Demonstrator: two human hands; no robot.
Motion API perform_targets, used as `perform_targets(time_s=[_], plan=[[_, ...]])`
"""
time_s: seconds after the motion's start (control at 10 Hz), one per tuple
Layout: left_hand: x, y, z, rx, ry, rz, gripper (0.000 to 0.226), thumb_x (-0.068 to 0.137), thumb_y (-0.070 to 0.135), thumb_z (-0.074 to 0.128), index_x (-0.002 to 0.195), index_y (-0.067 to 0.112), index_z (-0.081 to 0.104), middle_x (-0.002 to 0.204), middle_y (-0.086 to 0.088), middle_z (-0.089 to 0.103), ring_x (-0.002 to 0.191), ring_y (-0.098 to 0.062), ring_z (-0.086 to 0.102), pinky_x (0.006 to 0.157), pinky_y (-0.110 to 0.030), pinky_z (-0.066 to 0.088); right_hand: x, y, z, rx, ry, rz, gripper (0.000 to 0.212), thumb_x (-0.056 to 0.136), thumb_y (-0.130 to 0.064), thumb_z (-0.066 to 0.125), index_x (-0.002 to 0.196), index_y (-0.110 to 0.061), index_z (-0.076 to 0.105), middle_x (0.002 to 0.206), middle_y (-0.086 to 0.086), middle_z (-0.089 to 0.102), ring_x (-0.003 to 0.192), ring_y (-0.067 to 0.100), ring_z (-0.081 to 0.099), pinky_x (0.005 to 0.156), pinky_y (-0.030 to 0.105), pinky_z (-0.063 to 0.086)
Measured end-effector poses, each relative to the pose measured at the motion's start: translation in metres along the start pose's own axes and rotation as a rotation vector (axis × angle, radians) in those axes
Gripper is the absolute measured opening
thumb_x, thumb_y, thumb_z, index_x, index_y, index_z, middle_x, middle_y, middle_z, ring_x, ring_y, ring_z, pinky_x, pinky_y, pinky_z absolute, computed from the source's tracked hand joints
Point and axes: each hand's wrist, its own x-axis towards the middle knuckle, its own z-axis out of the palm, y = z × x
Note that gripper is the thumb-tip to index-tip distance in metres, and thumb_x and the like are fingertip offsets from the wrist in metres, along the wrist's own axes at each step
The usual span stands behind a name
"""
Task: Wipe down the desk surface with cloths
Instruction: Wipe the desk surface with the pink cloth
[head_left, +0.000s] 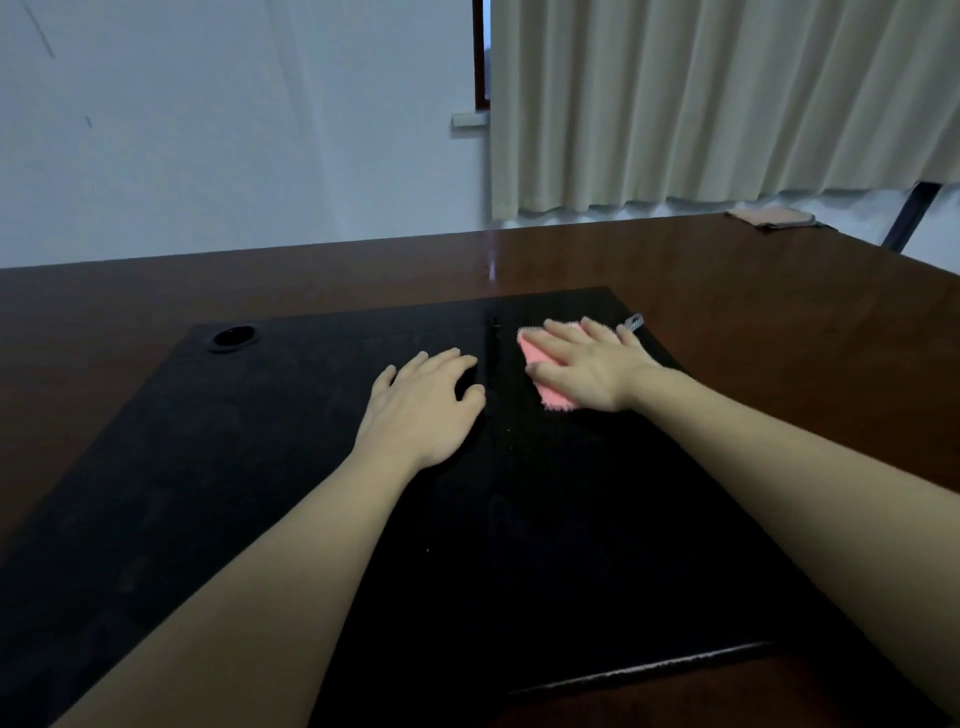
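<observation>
pressing one pink cloth (551, 375), two hands flat, right hand (589, 367), left hand (423, 402)

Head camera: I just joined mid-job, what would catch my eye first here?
The pink cloth stands out most, pressed flat under the right hand on the black desk mat, toward its far right corner. The left hand rests bare on the mat just beside it. A second folded cloth lies at the far right corner of the brown desk, below the curtain.
</observation>
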Motion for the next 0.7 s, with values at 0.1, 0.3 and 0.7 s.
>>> perform_targets(time_s=[0.1,0.3,0.7], plan=[[0.0,0.0,0.002,0.0,-0.002,-0.003,0.052,0.104,0.048,0.034,0.155,0.036,0.034,0.166,0.013,0.023,0.155,-0.016,0.014,0.126,-0.045,0.007,0.011,-0.003,0.002,-0.001,0.004,0.037,0.062,0.101,-0.065,0.022,0.159,-0.05,0.004,0.17,-0.014,0.0,0.157,0.029,-0.002,0.122,0.059,-0.004],[-0.002,0.0,0.0,-0.01,-0.004,-0.002,0.053,0.104,0.047,0.035,0.156,0.034,0.033,0.166,0.012,0.024,0.155,-0.017,0.014,0.126,-0.047,0.007,-0.032,-0.019,0.009,-0.021,-0.018,-0.055,0.061,0.103,-0.063,0.021,0.159,-0.051,-0.002,0.17,-0.015,-0.005,0.157,0.028,-0.007,0.123,0.058,-0.005],[-0.027,-0.035,-0.032,-0.051,0.032,0.046,0.049,0.105,0.04,0.043,0.153,0.03,0.04,0.162,0.008,0.034,0.152,-0.018,0.026,0.124,-0.046,0.022,-0.09,-0.035,0.016,-0.039,-0.069,-0.215,0.059,0.101,-0.065,0.022,0.154,-0.059,-0.005,0.167,-0.023,-0.011,0.156,0.018,-0.014,0.125,0.051,-0.008]])
